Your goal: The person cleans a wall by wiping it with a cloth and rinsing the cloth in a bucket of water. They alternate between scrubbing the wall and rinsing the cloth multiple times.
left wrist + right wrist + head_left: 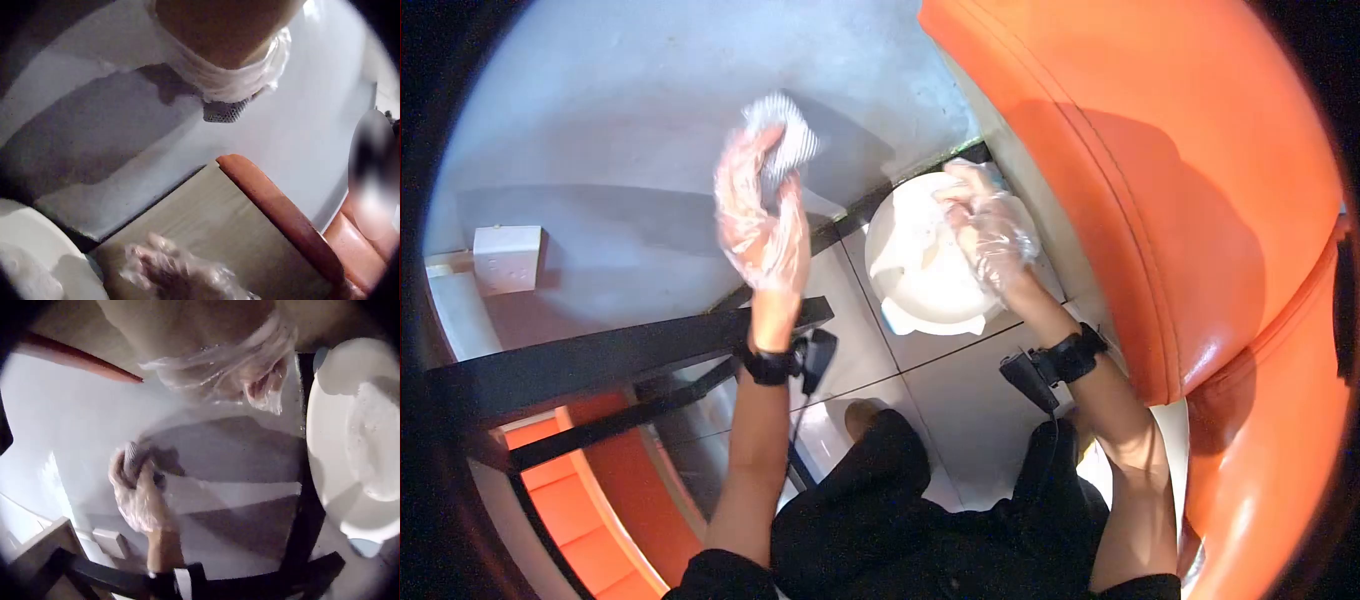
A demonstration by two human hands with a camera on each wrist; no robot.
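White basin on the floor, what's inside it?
White, sudsy-looking foam shows inside the white basin. In the head view, the right hand covers part of it, and whatever lies beneath the foam can't be seen.

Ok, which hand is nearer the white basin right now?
Right. In the head view, the right hand overlaps the right side of the white basin; the left hand is left of it, by the wall.

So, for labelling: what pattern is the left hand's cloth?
Striped cloth, white and grey, clearest in head view.
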